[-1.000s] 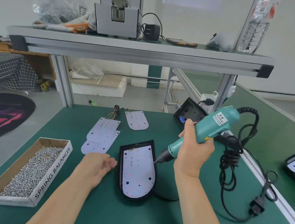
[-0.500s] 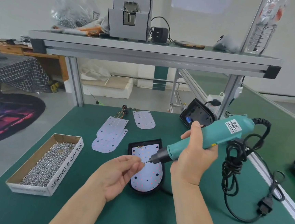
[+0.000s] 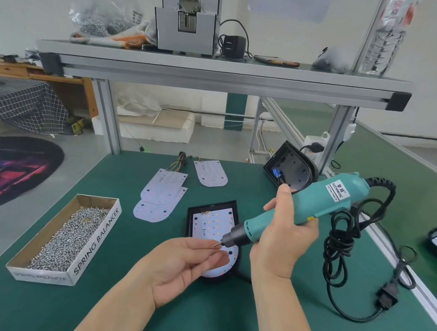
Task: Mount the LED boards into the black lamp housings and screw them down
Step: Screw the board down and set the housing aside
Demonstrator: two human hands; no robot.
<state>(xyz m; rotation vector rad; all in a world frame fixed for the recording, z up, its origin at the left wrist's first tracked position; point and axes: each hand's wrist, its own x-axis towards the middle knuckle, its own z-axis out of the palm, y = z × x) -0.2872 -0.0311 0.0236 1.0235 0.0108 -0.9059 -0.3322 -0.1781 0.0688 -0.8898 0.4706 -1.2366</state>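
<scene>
Teal screwdriver (image 3: 322,199) now at left hand (image 3: 177,264)

I'm seeing 1 black lamp housing (image 3: 190,223) lying flat on the desk (image 3: 123,275), with a white LED board (image 3: 213,224) sitting inside it, rounded end toward me. 3 loose LED boards (image 3: 167,184) are lying flat beyond it to the left, 2 of them overlapping. A 2nd housing (image 3: 291,169) is leaning tilted at the back right. My right hand (image 3: 282,234) is gripping the teal screwdriver (image 3: 314,200), its bit meeting a small screw (image 3: 215,245) that my left hand (image 3: 185,265) is pinching.
</scene>
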